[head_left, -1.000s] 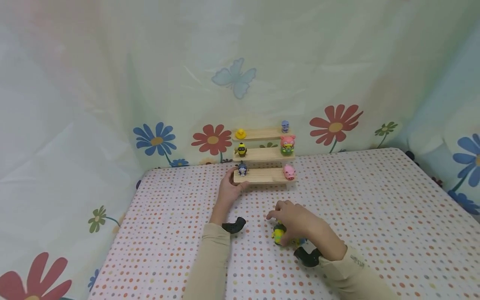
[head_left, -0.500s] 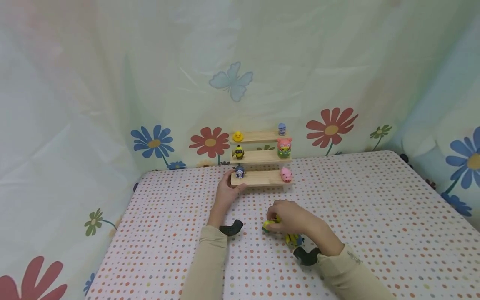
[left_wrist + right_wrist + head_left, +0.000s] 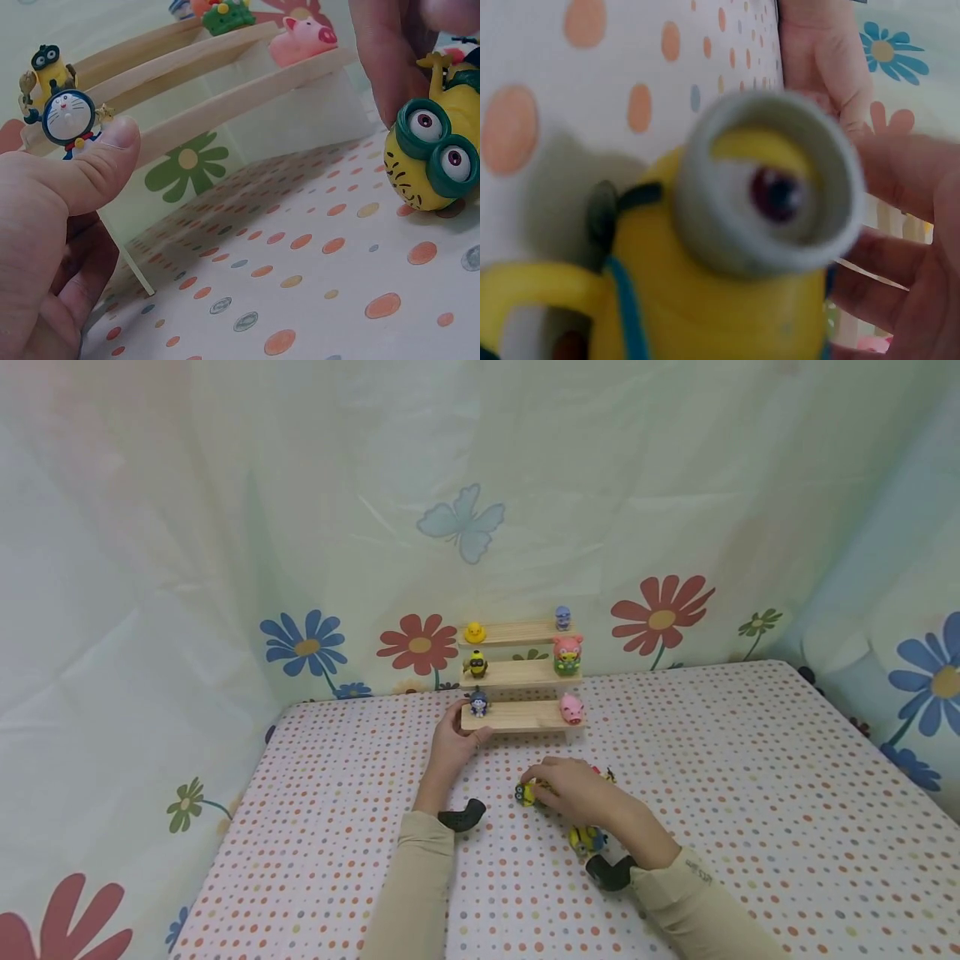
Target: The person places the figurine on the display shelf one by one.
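No readable writing anywhere. My left hand (image 3: 454, 745) grips the left end of the wooden shelf's (image 3: 517, 717) bottom step, thumb beside the blue cat figure (image 3: 69, 118) (only the left wrist view shows that). In front of the shelf, my right hand (image 3: 572, 787) pinches a two-eyed minion (image 3: 525, 793); a one-eyed minion (image 3: 586, 839) lies by that wrist.

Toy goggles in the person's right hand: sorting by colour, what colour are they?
Dark green goggles, clearest in the left wrist view.
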A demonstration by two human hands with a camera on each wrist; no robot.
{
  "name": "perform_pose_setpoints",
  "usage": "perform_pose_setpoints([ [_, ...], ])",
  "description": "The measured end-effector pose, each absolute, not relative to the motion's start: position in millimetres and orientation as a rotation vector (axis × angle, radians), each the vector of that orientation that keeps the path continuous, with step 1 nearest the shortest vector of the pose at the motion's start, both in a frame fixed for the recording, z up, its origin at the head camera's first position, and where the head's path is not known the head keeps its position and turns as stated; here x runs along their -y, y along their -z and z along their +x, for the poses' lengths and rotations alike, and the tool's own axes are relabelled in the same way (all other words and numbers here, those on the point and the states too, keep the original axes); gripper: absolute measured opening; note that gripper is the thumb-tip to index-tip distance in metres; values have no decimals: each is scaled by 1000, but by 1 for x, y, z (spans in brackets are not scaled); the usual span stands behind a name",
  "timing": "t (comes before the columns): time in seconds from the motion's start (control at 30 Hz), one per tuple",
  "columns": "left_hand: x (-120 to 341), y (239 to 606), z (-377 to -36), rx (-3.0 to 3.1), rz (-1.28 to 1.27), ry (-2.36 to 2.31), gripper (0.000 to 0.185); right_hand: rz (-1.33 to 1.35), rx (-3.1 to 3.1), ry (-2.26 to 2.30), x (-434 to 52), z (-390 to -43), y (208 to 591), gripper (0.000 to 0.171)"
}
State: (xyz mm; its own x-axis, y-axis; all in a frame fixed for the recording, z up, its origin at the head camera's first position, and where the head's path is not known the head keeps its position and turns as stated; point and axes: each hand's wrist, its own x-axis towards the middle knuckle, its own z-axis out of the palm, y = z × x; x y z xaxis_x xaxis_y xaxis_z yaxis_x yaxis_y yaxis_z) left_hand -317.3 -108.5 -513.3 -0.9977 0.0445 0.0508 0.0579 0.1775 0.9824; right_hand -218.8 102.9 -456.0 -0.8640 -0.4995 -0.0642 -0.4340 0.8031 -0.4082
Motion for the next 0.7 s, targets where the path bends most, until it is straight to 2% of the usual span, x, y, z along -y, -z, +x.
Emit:
perform_pose_setpoints([
  [0.17,108,512,-316,2409,-101,1990,84,-741,-2884,470,-98,-216,465,40],
  [0.3,109,511,-315,2419,-100,1975,84,-743,-2956,435,-93,-215,470,36],
  [0.43,109,510,-314,2412,-104,1986,84,-630,-2991,512,-90,-218,469,33],
  [0.6,109,511,-315,2392,-141,2004,83,-468,-3022,799,-90,-220,463,36],
  [0.7,109,512,-316,2388,-147,2009,82,-434,-3018,1010,-91,-221,461,44],
])
